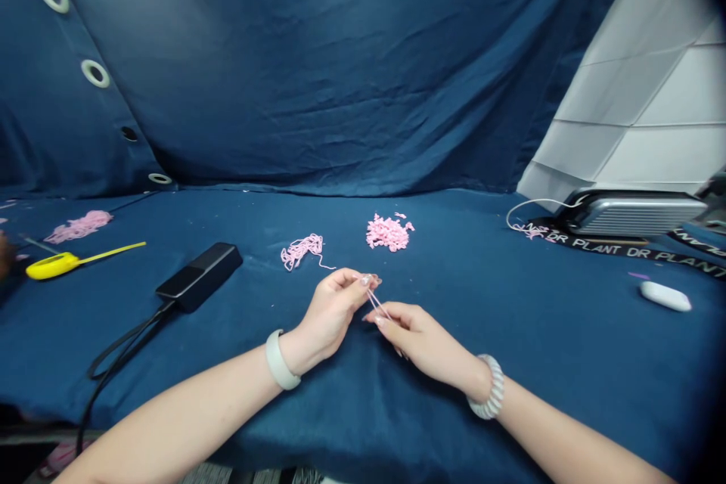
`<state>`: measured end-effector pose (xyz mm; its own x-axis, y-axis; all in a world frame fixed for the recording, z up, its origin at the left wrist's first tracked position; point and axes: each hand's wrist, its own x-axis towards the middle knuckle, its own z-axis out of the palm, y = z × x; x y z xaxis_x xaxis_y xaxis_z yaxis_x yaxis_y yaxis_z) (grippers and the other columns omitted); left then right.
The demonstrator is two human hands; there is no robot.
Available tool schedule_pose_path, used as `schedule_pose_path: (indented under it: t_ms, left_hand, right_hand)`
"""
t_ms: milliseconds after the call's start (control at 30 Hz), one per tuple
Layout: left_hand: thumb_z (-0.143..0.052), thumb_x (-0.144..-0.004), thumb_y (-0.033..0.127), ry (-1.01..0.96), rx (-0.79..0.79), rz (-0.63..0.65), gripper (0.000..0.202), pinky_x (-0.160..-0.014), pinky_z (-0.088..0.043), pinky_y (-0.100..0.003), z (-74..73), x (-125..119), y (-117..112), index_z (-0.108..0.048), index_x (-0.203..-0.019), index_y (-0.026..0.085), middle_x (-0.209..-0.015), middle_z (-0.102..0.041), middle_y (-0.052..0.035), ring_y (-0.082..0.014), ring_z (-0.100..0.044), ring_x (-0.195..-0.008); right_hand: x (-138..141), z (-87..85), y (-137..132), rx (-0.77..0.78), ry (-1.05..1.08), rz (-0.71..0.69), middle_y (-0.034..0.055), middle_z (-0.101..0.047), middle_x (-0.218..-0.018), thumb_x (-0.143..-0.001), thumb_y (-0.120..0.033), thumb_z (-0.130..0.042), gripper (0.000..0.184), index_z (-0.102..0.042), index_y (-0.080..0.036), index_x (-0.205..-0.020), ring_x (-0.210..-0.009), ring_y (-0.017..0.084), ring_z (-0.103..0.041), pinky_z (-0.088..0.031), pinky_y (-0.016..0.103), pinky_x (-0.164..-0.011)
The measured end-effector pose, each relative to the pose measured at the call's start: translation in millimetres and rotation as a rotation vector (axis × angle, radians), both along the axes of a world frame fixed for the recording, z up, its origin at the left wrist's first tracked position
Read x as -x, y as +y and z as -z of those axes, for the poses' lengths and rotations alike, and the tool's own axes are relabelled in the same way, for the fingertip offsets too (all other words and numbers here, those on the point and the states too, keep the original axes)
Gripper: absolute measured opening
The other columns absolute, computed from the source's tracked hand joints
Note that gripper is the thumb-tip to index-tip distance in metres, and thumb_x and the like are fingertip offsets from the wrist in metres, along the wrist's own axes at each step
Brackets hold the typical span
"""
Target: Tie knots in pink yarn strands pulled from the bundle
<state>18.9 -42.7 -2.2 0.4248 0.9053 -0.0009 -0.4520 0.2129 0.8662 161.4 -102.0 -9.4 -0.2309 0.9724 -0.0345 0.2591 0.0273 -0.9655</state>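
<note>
A thin pink yarn strand (375, 302) runs doubled between my two hands above the blue cloth. My left hand (334, 310) pinches its upper end, fingertips together. Lower and to the right, my right hand (423, 340) is closed on the other end. Just beyond my left hand lies a loose tangle of pink yarn (302, 251), with one tail trailing toward my fingers. Behind it to the right sits a heap of short pink yarn pieces (388, 233). The parts of the strand inside my fingers are hidden.
A black box with cables (200, 277) lies to the left, near a yellow-handled tool (54, 265) and another pink yarn bundle (82, 226). Part of another person's hand shows at the left edge. Rightward are a silver device (638, 213), a lettered black strap (618, 248) and a white case (665, 296).
</note>
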Motion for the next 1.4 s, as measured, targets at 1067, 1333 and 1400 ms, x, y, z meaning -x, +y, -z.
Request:
schedule_pose_path:
  t_ms: [1067, 1333, 1400]
  left_hand:
    - [-0.070, -0.069, 0.038, 0.239, 0.067, 0.167, 0.032, -0.039, -0.032, -0.015, -0.9, -5, -14, -0.051, -0.068, 0.014, -0.060, -0.057, 0.0018, -0.0017, -0.041, -0.040]
    - [-0.073, -0.065, 0.039, 0.233, 0.058, 0.209, 0.033, -0.035, -0.032, -0.013, -3.1, -5, -15, -0.052, -0.069, 0.013, -0.060, -0.057, 0.0012, -0.0031, -0.043, -0.042]
    - [-0.073, -0.065, 0.038, 0.231, 0.057, 0.262, 0.033, -0.034, -0.033, -0.013, -3.4, -5, -16, -0.053, -0.067, 0.013, -0.057, -0.057, 0.0012, -0.0032, -0.044, -0.042]
  right_hand:
    - [-30, -26.5, 2, -0.433, -0.343, 0.007, 0.0023, -0.050, -0.073, -0.092, -0.030, -0.038, 0.034, -0.046, -0.018, -0.061, -0.066, 0.013, -0.047, -0.040, 0.028, -0.066]
    - [-31, -31.5, -5, -0.625, -0.276, 0.005, 0.0035, -0.054, -0.083, -0.089, -0.022, -0.047, 0.015, -0.054, -0.018, -0.077, -0.078, 0.014, -0.051, -0.042, 0.029, -0.073]
    - [-29, -29.7, -6, -0.668, -0.243, 0.040, 0.0034, -0.053, -0.081, -0.087, -0.021, -0.050, 0.013, -0.057, -0.018, -0.077, -0.077, 0.014, -0.051, -0.042, 0.029, -0.072]
